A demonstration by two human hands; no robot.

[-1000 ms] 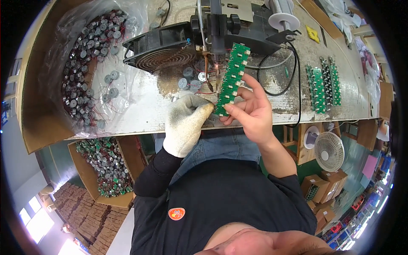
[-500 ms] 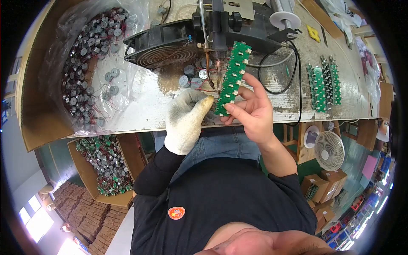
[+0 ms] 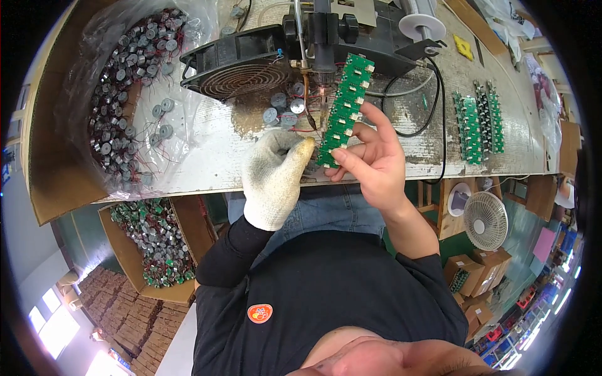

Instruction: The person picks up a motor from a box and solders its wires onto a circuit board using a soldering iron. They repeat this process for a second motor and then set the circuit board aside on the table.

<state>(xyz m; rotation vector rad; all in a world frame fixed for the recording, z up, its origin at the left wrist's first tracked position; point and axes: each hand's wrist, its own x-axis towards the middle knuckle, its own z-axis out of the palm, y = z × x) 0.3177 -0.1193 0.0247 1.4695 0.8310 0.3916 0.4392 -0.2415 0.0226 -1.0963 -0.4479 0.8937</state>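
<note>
My bare right hand (image 3: 376, 156) grips the lower end of a long green circuit board panel (image 3: 346, 109) between thumb and fingers. White connectors line the panel's right edge. It stands tilted in front of a soldering machine (image 3: 324, 50), whose tip is close to the panel's left edge. My left hand (image 3: 276, 172) wears a white glove with a stained thumb. Its fingers are closed in a pinch beside the panel's lower left edge; what they hold is hidden. Just above that hand runs a thin red wire (image 3: 305, 131). Several small round grey motors (image 3: 271, 116) lie behind it.
A black fan (image 3: 241, 72) stands left of the soldering machine. At the left, a plastic-lined carton (image 3: 63, 182) holds many wired motors. More circuit board panels (image 3: 470, 128) lie at the right, past a black cable (image 3: 443, 119). A solder spool (image 3: 421, 28) is at the back.
The panel has shifted slightly up, and my right hand has moved a little with it. My left hand stays pinched in nearly the same spot.
</note>
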